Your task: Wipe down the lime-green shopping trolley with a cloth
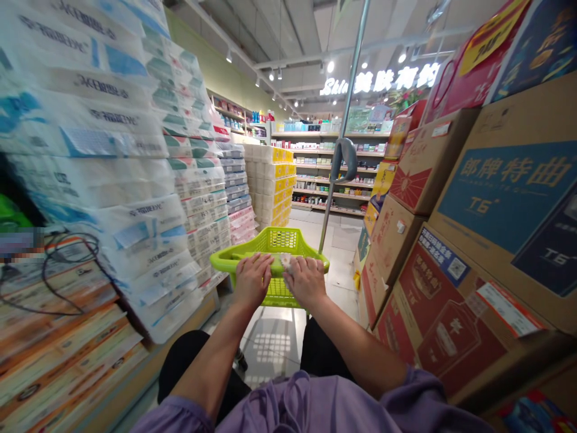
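In front of me stands a lime-green shopping cart [280, 239] with a perforated plastic basket. My left hand [253, 278] lies over the left part of its handle bar [276, 264], with the fingers curled round it. The right part of the bar is gripped by my right hand [305, 279]. Between the two hands, touching the right one, is a small whitish thing [285, 260] that I cannot make out. A tall metal pole [331, 204] with a grey loop handle [345, 161] rises at the cart's right side, tilted in this view.
Stacked packs of tissue paper [121, 120] line the aisle's left side, with cream and yellow packs [270, 180] farther on. Cardboard cartons [473, 288] are piled high on the right. Shelves of goods [333, 153] stand across the far end, beyond the pale floor [338, 240].
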`<action>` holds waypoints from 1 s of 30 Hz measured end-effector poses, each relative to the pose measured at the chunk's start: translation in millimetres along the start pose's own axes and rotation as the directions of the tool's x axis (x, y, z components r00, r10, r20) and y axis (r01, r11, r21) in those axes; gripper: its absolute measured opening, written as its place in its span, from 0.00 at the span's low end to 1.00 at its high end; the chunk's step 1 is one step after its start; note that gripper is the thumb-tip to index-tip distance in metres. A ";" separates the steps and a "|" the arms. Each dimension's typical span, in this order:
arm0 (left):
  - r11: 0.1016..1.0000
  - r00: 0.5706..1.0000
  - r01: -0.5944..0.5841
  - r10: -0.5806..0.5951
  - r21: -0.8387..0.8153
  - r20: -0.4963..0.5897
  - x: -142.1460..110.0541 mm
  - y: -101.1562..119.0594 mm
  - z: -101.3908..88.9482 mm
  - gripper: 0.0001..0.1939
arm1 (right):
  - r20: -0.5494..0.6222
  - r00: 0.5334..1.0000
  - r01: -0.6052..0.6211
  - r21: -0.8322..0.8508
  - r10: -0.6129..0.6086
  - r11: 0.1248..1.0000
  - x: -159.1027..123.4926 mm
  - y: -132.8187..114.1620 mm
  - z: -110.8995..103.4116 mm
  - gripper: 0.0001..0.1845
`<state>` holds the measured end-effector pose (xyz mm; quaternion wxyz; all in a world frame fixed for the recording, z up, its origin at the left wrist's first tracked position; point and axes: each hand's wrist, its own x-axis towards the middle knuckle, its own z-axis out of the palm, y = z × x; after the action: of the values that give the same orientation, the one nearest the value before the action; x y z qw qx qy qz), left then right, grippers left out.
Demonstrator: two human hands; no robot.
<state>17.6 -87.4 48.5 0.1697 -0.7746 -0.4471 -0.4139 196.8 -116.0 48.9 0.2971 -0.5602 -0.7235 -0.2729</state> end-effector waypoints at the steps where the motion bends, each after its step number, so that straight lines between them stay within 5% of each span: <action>1: 1.000 1.000 0.005 -0.005 0.000 0.002 0.2 0.1 0.2 0.15 | 0.010 1.000 0.028 -0.002 -0.028 1.000 1.0 -2.1 0.7 0.23; 8: 1.000 1.000 0.012 -0.012 -0.009 -0.028 -1.2 -0.7 2.4 0.15 | 0.384 0.923 -0.036 0.018 0.026 0.999 39.5 12.9 -9.5 0.28; 16: 0.999 1.000 -0.015 0.015 0.041 -0.006 0.8 2.6 -0.6 0.15 | 0.128 0.990 0.060 0.013 -0.062 0.998 12.0 -7.9 -1.9 0.24; 20: 0.998 0.999 -0.038 0.037 0.051 0.024 -0.2 -4.3 -4.9 0.17 | 0.230 0.973 -0.008 0.031 0.001 1.000 23.9 -4.0 -5.5 0.22; 24: 0.982 0.990 0.130 -0.120 0.138 -0.076 -3.5 -12.3 -4.1 0.20 | 0.286 0.957 -0.063 0.025 0.054 0.998 33.7 -10.3 -10.7 0.23; 30: 0.972 0.984 0.176 -0.169 0.156 -0.056 -4.8 -13.5 -5.4 0.20 | 0.254 0.958 0.111 0.092 -0.131 0.989 27.8 -29.7 -10.3 0.23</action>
<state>2.4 -86.2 46.5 0.2044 -0.7077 -0.5408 -0.4060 163.7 -112.1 74.4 0.2042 -0.5337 -0.7991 -0.1870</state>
